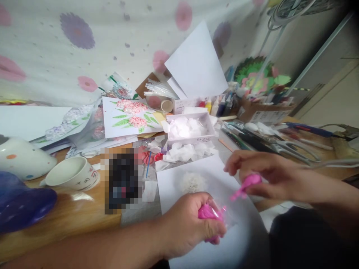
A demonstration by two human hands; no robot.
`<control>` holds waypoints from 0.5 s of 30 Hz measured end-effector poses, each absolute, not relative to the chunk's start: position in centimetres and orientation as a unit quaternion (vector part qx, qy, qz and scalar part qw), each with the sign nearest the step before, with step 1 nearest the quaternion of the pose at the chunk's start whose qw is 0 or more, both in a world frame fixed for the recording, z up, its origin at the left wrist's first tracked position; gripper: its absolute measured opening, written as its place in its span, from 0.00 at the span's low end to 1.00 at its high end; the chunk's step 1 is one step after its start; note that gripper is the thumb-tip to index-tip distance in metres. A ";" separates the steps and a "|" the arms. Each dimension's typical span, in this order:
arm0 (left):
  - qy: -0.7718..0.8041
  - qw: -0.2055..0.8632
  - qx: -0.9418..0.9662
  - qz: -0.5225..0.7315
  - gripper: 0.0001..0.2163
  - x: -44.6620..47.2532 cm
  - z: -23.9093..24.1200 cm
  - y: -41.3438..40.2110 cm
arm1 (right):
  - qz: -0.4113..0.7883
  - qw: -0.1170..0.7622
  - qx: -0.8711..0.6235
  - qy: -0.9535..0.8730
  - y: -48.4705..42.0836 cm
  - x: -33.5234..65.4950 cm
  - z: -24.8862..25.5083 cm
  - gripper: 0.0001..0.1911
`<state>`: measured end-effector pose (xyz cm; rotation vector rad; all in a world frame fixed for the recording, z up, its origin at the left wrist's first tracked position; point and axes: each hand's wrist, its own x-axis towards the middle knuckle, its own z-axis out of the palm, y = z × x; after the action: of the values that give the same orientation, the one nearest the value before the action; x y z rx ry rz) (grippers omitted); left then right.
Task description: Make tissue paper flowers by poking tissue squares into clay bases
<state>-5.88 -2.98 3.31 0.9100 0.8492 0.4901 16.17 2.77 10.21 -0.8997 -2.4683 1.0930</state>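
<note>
My left hand (193, 220) is closed around a clear plastic bag holding soft pink clay (209, 212), above a white sheet of paper (174, 183). To its right, my right hand (260, 177) pinches a separate piece of pink clay (251, 181), with a thin tail pointing down toward the bag. A gap shows between the two pink pieces. On the sheet, just beyond my left hand, lies a round whitish textured patch (193, 182). Part of the bag is blurred.
Behind the sheet stands a small white box (193, 139) heaped with white paper scraps. Pictures of pink flowers (131, 116) lean at the back. A white cup (71, 173) and a purple glossy object (25, 201) stand left. Scissors (291, 147) and pens lie right.
</note>
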 end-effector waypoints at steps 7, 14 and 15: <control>0.381 0.777 0.438 0.243 0.20 -6.0 3.7 -2.9 | 0.634 0.315 -0.278 -0.650 3.8 17.8 8.9 0.09; 0.360 0.784 0.435 0.256 0.19 -6.3 3.4 -3.2 | 0.697 0.296 -0.292 -0.584 2.6 14.9 7.5 0.05; 0.360 0.787 0.433 0.252 0.19 -6.4 3.3 -3.3 | 0.700 0.287 -0.290 -0.587 2.6 14.9 7.5 0.05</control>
<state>-6.39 -3.26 3.31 0.9335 0.7762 0.5438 14.90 2.61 7.50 -0.7763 -1.5678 1.8693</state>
